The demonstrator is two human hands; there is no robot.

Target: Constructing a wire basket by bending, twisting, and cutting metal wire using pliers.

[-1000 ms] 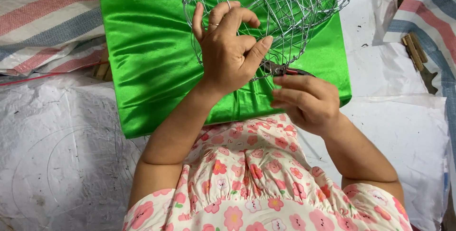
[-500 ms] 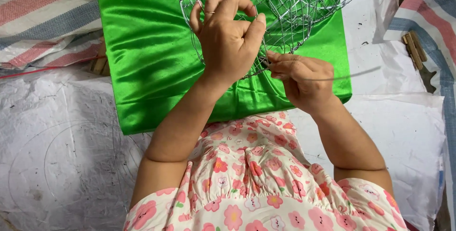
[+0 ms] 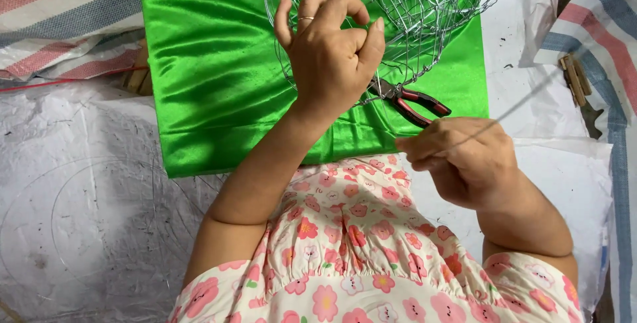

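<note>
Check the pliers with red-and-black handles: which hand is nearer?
Left. The left hand grips the wire frame with its heel right beside the pliers. The right hand sits just below them, pinching a thin wire.

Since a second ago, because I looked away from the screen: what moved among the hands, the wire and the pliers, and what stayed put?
The right hand has drawn back toward the body, away from the wire frame, pulling a thin wire out taut. That uncovered the red-handled pliers lying on the green cloth. The left hand still grips the frame's rim; frame and cloth have not shifted.
</note>
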